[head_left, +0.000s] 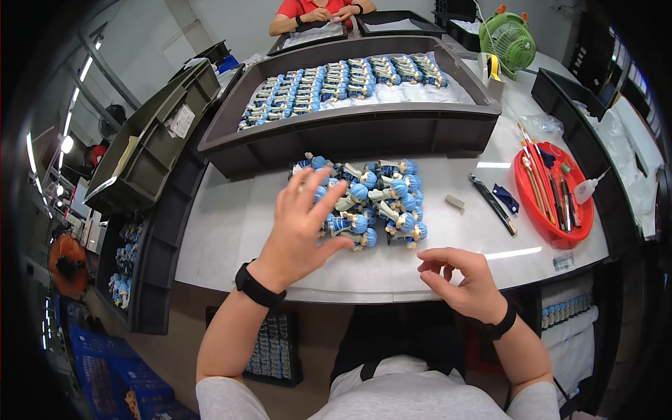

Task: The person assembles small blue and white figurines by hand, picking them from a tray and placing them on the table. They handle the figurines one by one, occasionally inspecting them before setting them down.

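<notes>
On the white table lies a heap of small blue-haired figurines [400,192], stacked close together in blue and pale clothing. My left hand [297,220] is over the left side of this heap, fingers spread and nothing in its grasp. It hides some of the figurines, and whether its fingertips touch any I cannot tell. My right hand [463,278] hovers by the table's front edge, just right of the heap. Its fingers are loosely curled, with a gap to the thumb and nothing visible between them.
A large dark tray [350,134] behind the heap holds rows of similar figurines. To the right are a grey block [455,202], a black pen-like tool [493,203] and a red basin [521,189] of brushes. A green fan [507,42] stands farther back, and a co-worker's hands [329,14] show opposite.
</notes>
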Available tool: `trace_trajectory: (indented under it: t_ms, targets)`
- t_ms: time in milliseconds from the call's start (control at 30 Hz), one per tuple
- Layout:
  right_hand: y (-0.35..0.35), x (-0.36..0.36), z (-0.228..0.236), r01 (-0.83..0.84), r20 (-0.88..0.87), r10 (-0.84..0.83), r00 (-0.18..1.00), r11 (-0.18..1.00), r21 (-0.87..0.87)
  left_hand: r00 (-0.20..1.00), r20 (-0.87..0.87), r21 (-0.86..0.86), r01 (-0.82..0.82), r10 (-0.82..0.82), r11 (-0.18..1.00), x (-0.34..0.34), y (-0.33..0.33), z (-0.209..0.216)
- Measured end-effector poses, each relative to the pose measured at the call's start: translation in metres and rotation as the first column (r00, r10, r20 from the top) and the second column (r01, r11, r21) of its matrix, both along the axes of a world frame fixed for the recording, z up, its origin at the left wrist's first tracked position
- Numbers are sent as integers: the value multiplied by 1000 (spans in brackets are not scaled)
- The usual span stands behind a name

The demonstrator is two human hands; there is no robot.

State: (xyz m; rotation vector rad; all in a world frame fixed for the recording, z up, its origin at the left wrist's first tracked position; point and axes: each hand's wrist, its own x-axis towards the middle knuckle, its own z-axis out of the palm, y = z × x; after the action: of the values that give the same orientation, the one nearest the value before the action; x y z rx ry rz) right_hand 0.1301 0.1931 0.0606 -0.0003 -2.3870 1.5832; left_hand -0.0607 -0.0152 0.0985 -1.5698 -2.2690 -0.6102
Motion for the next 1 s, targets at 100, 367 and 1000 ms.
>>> trace_trajectory:
  t_ms: [100, 367, 1000]
  targets:
    - [-12, 4, -14, 68, 54, -57, 997, 970, -232, 995, 40, -130, 92, -87, 987, 7, 15, -2]
    - [-9, 6, -49, 46, -45, -83, 996, 838, -544, 989, 140, -73, 61, -51, 995, 15, 20, -6]
    - [-14, 5, -37, 12, 65, 37, 997, 781, -624, -141, 848, 451, -314, -511, 836, 80, 48, -88]
